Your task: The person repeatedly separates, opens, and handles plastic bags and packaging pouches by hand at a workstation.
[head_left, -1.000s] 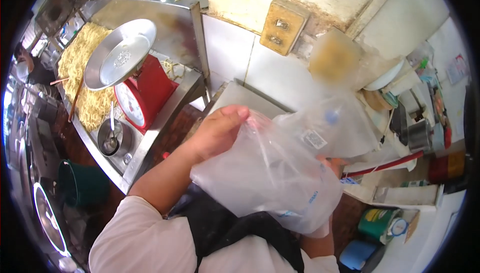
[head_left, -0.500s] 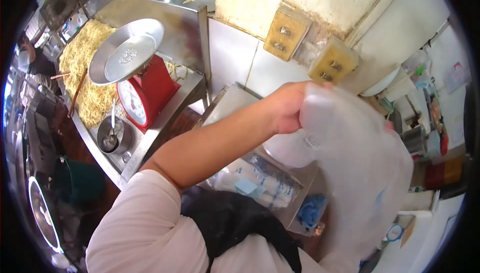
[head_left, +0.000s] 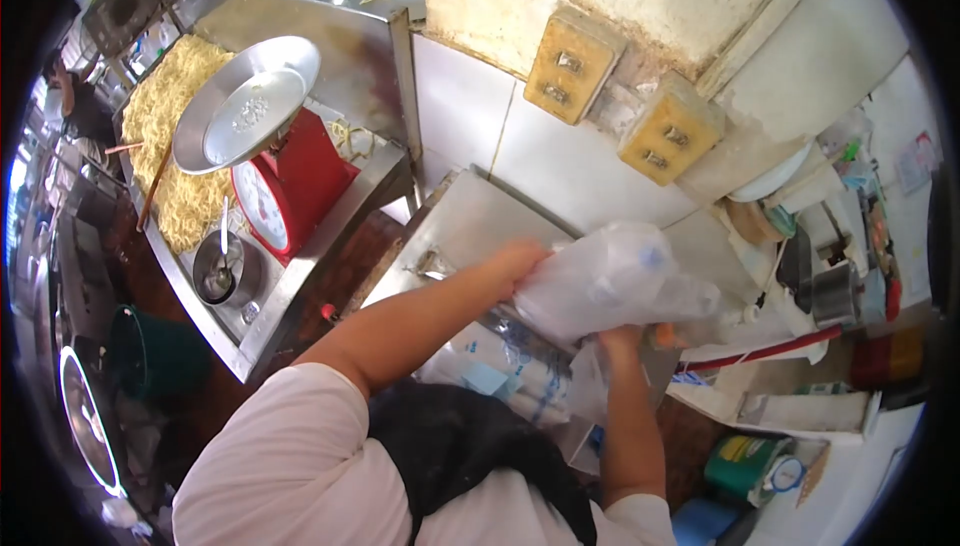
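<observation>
A cloudy, translucent plastic bag with a small blue patch bulges over the steel counter. My left hand is closed on its left edge, slightly blurred. At its lower edge, my right hand grips the bag, with some fingers hidden by the plastic. Just in front of my body lie packs of clear plastic bags with blue print, topped by a light-blue piece.
Left of me, a steel tray holds heaped yellow noodles, a red dial scale with a round metal pan, and a metal pot with a spoon. Yellowed outlet boxes are on the wall ahead. A green tin stands low at right.
The plastic bag, held raised and stretched out at the right, has come down over the counter and bunched up. Both hands are lower, and my right hand and forearm now show.
</observation>
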Demonstrator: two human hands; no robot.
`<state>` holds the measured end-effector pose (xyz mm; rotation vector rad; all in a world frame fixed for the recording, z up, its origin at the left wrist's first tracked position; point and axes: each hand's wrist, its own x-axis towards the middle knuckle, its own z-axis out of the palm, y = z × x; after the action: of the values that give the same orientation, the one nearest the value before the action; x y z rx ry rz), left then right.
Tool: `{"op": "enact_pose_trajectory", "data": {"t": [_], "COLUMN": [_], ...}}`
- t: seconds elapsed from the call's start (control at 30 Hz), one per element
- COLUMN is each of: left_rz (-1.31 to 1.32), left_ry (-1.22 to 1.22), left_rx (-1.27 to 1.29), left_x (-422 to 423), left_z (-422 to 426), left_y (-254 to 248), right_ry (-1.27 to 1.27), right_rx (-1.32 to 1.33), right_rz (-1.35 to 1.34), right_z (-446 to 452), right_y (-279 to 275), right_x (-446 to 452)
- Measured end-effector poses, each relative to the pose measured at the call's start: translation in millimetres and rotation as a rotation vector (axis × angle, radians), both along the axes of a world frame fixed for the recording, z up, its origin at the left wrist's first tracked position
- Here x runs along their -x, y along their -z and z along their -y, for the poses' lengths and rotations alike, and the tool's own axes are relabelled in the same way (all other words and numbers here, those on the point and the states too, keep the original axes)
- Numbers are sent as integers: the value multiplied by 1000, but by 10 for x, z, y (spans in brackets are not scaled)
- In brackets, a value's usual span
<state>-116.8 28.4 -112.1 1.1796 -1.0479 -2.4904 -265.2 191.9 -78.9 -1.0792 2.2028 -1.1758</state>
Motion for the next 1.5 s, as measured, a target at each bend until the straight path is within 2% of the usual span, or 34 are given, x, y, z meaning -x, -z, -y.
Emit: {"op": "enact_pose_trajectory", "data": {"t": [0.07, 0.17, 0.27, 0.4, 0.5, 0.6, 0.67, 0.7, 0.77, 0.8, 0.87, 1.0, 1.07, 1.13, 1.17, 1.27, 1.37, 1.47, 1.5], "left_rz": [-5, 97, 25, -17, 119, 83, -1, 79, 212, 284, 330, 379, 319, 252, 176, 66, -168, -153, -129], "left_ry": [-45, 84, -66, -89, 91, 366, 549, 679, 711, 714, 748, 810, 741, 642, 531, 572, 605, 662, 712], "left_rx": [24, 244, 492, 376, 355, 417, 751, 807, 1131, 1299, 1308, 1211, 1132, 1084, 935, 619, 705, 942, 1035], "left_x": [-19, -116, -476, -1383, -1918, -2057, -2000, -1917, -1796, -1730, -1605, -1509, -1542, -1627, -1668, -1808, -1947, -1946, -1923], "left_z": [-27, 33, 71, 242, 171, -227, -493, -577, -809, -871, -950, -992, -965, -937, -928, -830, -895, -996, -1000], "left_y": [106, 42, -185, -700, -722, -564, -487, -546, -625, -645, -569, -389, -280, -250, -261, -117, -269, -256, -222], "right_ry": [14, 50, 93, 305, 13, -142, -439, -474, -549, -547, -543, -573, -556, -567, -573, -519, -625, -657, -615], "right_rx": [7, 20, 15, -147, -284, -257, -167, -264, -458, -432, -388, -464, -460, -462, -462, -431, -416, -562, -495], "right_rz": [-3, 18, 121, 601, 960, 753, 494, 387, 171, 201, 265, 157, 179, 80, 29, 95, 106, 141, 212], "right_z": [-6, -143, -437, -1178, -1514, -1254, -969, -817, -609, -595, -602, -673, -751, -762, -755, -723, -713, -658, -674], "right_y": [23, 8, -99, -149, -556, -832, -820, -855, -944, -901, -720, -617, -493, -473, -468, -420, -219, -108, -74], "right_x": [-22, -3, 66, 248, 219, -376, -645, -774, -978, -1002, -1031, -1110, -1122, -1157, -1176, -1296, -1360, -1422, -1444]}}
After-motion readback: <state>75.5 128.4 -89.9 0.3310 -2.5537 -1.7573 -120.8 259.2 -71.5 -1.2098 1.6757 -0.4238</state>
